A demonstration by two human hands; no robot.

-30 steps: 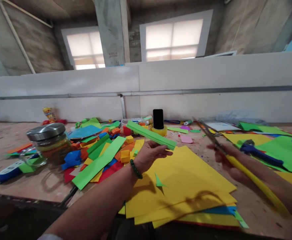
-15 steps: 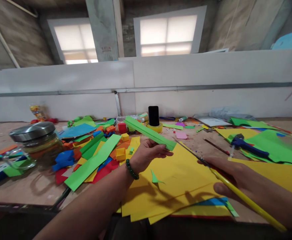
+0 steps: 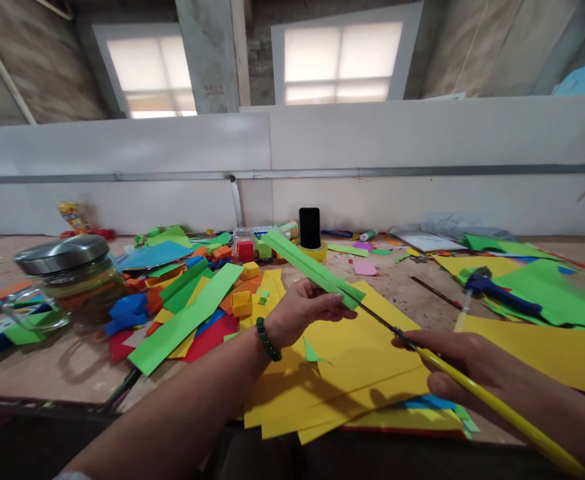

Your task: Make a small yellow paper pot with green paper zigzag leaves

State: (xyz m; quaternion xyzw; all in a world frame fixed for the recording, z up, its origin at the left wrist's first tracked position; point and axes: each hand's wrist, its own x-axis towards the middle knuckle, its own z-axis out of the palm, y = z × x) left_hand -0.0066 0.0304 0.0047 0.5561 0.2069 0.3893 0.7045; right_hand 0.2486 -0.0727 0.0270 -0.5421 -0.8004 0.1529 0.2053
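A folded light-green paper strip [image 3: 317, 268] is pinched between the thumb and fingers of my left hand [image 3: 305, 310]. My right hand [image 3: 467, 357] is closed around scissors [image 3: 435, 363] with a long yellow handle, seen almost edge-on. Their thin dark blades reach the strip's right end, along its crease; I cannot tell how far they have cut. Below both hands lie overlapping yellow paper sheets [image 3: 362, 363], with a small green scrap [image 3: 311, 350] on top. Another long green strip [image 3: 187, 320] rests left of my left wrist.
A lidded glass mug [image 3: 75, 283] stands at the left. Small folded paper boxes, among them a yellow box [image 3: 241, 304], crowd the left middle. A phone [image 3: 309, 228] stands upright in a yellow tape roll [image 3: 317, 253]. A blue-handled tool [image 3: 505, 297] lies at the right.
The scissors' blades have come to the right end of the green strip, where a gap showed before. My left hand and the strip have shifted slightly right.
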